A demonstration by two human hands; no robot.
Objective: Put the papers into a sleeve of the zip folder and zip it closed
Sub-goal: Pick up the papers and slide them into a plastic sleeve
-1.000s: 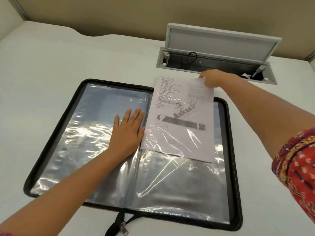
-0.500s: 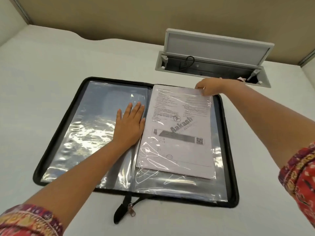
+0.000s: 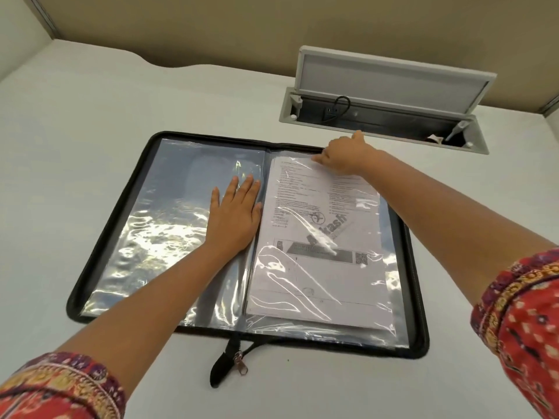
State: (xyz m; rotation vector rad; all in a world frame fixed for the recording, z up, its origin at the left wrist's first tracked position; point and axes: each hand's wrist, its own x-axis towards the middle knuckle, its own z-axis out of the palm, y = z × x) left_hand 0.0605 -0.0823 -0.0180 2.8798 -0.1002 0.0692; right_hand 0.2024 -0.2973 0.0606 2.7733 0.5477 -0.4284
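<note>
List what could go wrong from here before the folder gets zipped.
1. The papers reach close to the sleeve's top opening, where the right hand pinches; a protruding edge might crease on closing.
2. The loose zipper pull trails off the zip folder onto the table and may need realigning before it runs.

One head-worn wide-angle view looks forward and steeply down from above the desk (image 3: 60, 122), close enough that both forearms run in from the bottom corners. The open folder (image 3: 419, 300) fills the middle of the frame, its zip pull (image 3: 242, 362) near the lower edge. The far wall (image 3: 211, 28) and a raised desk hatch (image 3: 390, 72) close the top
</note>
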